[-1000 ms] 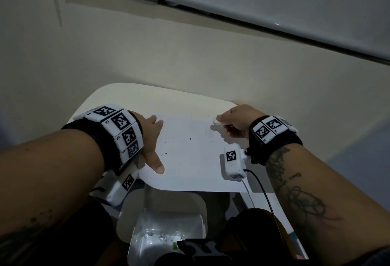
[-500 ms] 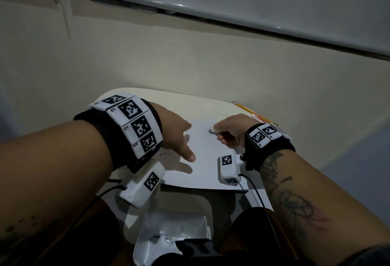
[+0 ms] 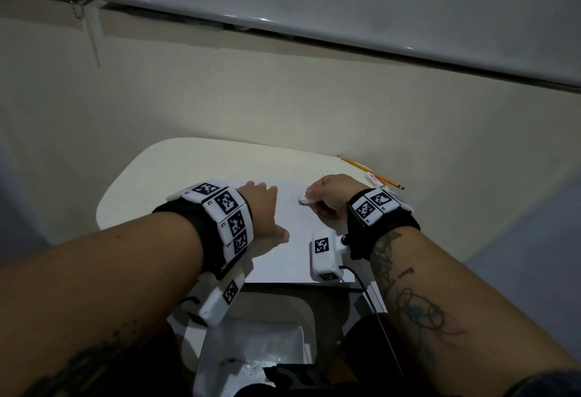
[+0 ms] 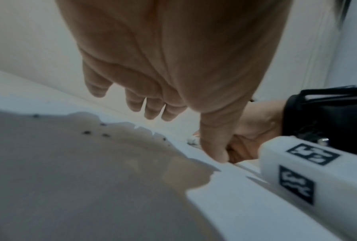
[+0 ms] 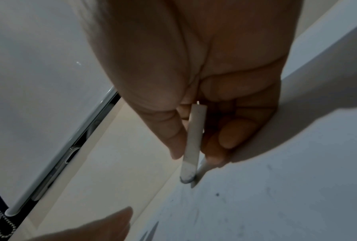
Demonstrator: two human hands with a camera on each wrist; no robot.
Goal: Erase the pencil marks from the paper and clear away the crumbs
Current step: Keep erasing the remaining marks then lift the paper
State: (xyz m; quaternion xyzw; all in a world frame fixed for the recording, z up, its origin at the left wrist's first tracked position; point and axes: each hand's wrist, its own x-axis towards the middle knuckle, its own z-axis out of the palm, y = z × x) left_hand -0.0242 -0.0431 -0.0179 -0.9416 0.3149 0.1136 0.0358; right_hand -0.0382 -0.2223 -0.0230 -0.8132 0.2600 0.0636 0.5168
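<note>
The left hand point(image 3: 262, 214) lies over the left part of the paper point(image 3: 292, 258) with fingers straight and spread, holding nothing. Some dark crumbs point(image 4: 86, 132) lie on the paper under it. To the right, the right hand point(image 3: 330, 197) pinches a white eraser point(image 5: 193, 143), whose dirty end touches the paper. A yellow pencil point(image 3: 371, 171) lies at the far right edge of the table point(image 3: 151, 182).
</note>
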